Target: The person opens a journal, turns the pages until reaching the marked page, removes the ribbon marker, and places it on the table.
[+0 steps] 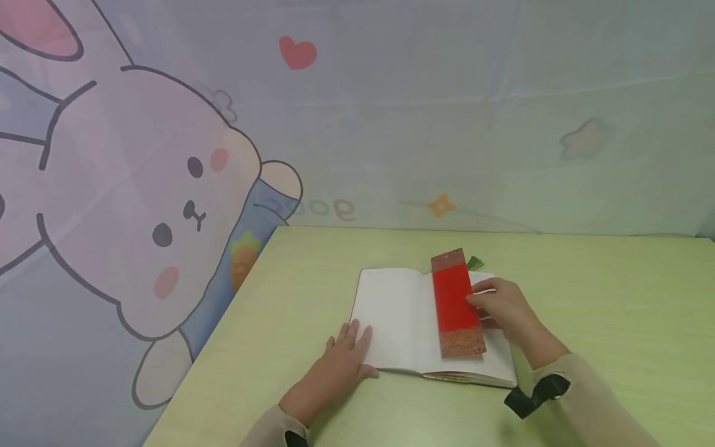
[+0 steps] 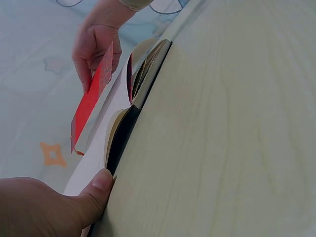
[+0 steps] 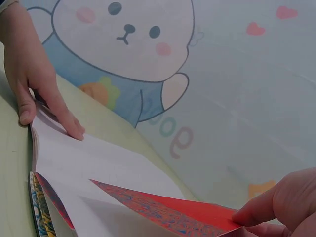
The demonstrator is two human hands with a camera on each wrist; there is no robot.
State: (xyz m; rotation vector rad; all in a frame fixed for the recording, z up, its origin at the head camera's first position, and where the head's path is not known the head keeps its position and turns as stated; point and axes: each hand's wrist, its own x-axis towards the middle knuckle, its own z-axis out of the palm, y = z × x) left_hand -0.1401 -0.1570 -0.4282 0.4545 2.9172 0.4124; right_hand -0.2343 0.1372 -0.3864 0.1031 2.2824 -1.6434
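An open notebook [image 1: 385, 316] with blank white pages lies on the table. Over its right page my right hand [image 1: 505, 307] pinches the right long edge of a red bookmark [image 1: 454, 298] between thumb and fingers. Both ends of the bookmark carry a marbled pattern, and a green tassel [image 1: 475, 263] shows by its top. In the right wrist view the bookmark [image 3: 168, 210] is tilted above the page. My left hand [image 1: 341, 360] rests on the lower left corner of the left page with its fingers spread; its thumb [image 2: 102, 180] lies along the notebook's near edge.
The pale yellow-green table [image 1: 614, 310] extends on both sides of the notebook. Behind it hangs a cloth backdrop [image 1: 447, 124] printed with a rabbit, a heart and stars. Colourful patterned sheets [image 3: 42, 202] show at the notebook's lower edge. A black strap [image 1: 537, 395] circles my right sleeve.
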